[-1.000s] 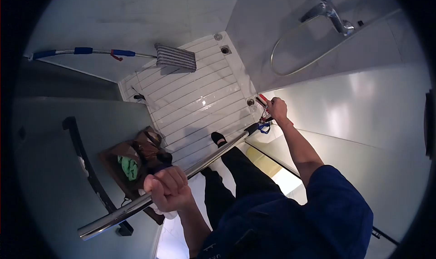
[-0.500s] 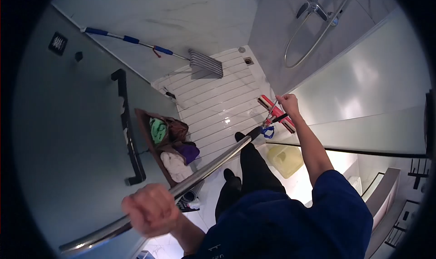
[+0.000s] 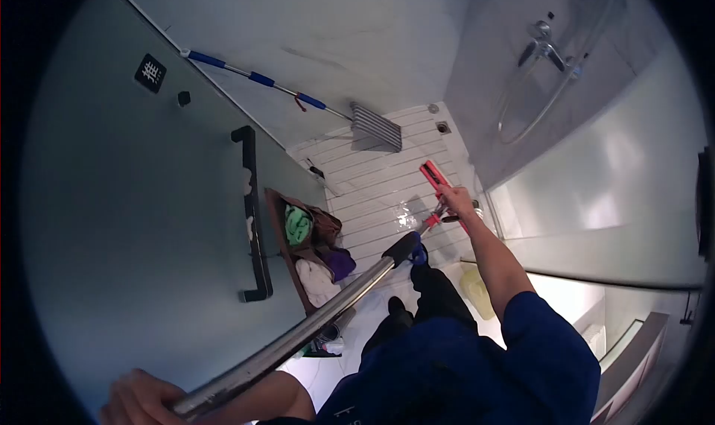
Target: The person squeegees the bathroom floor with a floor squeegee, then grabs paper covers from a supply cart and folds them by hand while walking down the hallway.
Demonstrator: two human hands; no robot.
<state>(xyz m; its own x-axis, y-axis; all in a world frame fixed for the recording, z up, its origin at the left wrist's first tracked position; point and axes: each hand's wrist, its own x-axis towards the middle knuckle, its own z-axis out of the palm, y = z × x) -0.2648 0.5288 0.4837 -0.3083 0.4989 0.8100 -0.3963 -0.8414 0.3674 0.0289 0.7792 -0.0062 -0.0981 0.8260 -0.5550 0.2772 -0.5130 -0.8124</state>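
Observation:
A sponge mop with a long metal handle [image 3: 320,317] lies slantwise across my view. Near the lower left corner, my left hand [image 3: 141,399] is wrapped round the end of that handle. At the other end, my right hand [image 3: 456,201] is closed at the red mop head [image 3: 433,173], close to its metal linkage. Part of the head is hidden behind the hand. A black sleeve [image 3: 402,248] with a blue loop [image 3: 418,254] sits where the handle nears the head. The head is held above the white grooved floor [image 3: 372,186].
A flat mop with a grey striped pad [image 3: 376,127] leans against the wall. A brown bag [image 3: 325,225] with cloths stands by the glass door [image 3: 149,224] and its black handle [image 3: 257,231]. A yellow basin [image 3: 477,292] is at right, a shower tap [image 3: 547,51] above.
My left hand has moved down and left, drawing back along the handle or with it. My right hand has shifted from the linkage onto the red head. The whole view has swung.

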